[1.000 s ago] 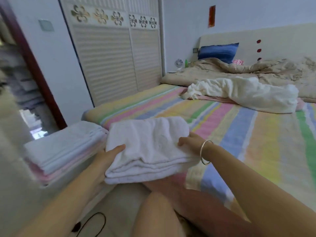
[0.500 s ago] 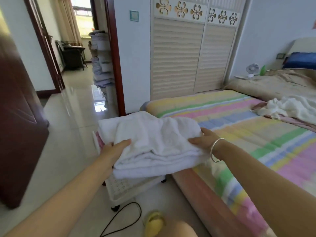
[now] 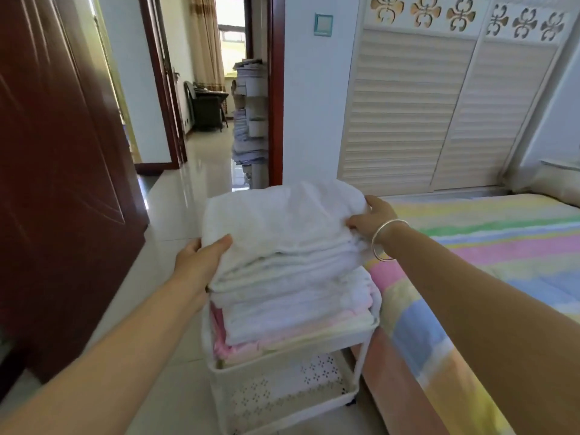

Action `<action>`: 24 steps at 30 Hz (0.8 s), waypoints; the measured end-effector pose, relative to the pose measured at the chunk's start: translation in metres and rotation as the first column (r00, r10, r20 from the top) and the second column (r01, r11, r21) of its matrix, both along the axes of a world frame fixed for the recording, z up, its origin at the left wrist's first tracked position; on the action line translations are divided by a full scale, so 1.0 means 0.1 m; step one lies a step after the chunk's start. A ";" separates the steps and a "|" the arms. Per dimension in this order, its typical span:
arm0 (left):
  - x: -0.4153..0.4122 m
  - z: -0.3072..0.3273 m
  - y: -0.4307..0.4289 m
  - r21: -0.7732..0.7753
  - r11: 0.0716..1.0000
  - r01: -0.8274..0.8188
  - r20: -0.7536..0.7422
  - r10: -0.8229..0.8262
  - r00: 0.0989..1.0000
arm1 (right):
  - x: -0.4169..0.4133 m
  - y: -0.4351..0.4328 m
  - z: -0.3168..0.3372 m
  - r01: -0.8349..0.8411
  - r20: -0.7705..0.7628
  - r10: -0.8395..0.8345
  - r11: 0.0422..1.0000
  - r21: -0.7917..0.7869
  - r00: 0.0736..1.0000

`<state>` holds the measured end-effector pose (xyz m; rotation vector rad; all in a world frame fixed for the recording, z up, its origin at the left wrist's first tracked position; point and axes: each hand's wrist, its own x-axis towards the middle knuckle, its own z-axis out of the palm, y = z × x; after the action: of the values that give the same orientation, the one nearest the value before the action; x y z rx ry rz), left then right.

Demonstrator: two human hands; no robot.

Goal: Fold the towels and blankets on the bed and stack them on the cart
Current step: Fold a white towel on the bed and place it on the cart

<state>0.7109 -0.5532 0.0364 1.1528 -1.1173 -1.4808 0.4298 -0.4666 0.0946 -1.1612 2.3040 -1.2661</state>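
A folded white towel [image 3: 282, 224] sits on top of the stack of folded white, pink and pastel linens [image 3: 295, 315] on the white perforated cart [image 3: 282, 387]. My left hand [image 3: 201, 262] grips the towel's left side, thumb on top. At the towel's right edge my right hand [image 3: 373, 218], with a silver bangle on the wrist, grips it too. The striped pastel bed [image 3: 489, 246] lies to the right of the cart.
A dark red door [image 3: 62, 183] stands open at the left. Beyond the cart an open doorway leads to a glossy tiled hall with a tall pile of papers [image 3: 251, 114]. White louvred wardrobe doors [image 3: 439, 114] fill the far wall.
I have turned left from the bed and carried the folded white towel over to the cart, where it now lies on the stack. Both hands still hold its sides.
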 end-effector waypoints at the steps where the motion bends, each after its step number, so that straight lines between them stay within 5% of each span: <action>1: -0.04 -0.04 -0.07 -0.008 1.000 -0.006 0.007 0.006 1.000 | -0.06 -0.11 -0.05 0.001 0.002 -0.001 1.000 0.013 1.000; 8: -0.22 -0.55 -0.20 0.157 0.987 0.018 0.252 -0.058 0.966 | -0.36 -0.39 -0.77 -0.076 0.047 0.062 0.903 0.422 0.997; 9: -0.23 -0.48 -0.24 0.070 0.997 -0.021 0.403 -0.009 0.915 | -0.39 -0.44 -0.75 -0.082 0.048 0.068 0.897 0.434 0.997; 11: -0.33 -0.18 -0.34 -0.284 0.958 -0.044 0.701 0.239 0.672 | -0.44 -0.61 -0.58 -0.032 -0.124 0.087 0.920 0.391 0.988; 14: -0.63 0.24 -0.47 -0.574 0.798 0.185 0.755 0.428 0.496 | -0.30 -0.90 -0.34 -0.081 -0.454 0.189 0.965 0.248 0.871; 18: -0.99 -0.27 -0.53 -0.179 0.873 0.454 0.983 0.182 0.038 | 0.06 -1.10 -0.79 0.006 -0.603 0.434 0.809 0.588 0.669; 24: -0.99 -0.74 -0.60 -0.114 0.889 0.444 0.990 0.140 -0.026 | 0.02 -1.15 -1.31 0.014 -0.515 0.447 0.745 0.667 0.732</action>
<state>0.6122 -0.6137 -0.0380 1.8398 -2.5101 -0.0887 0.4318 -0.5821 -0.0363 -1.7031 2.5635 0.1274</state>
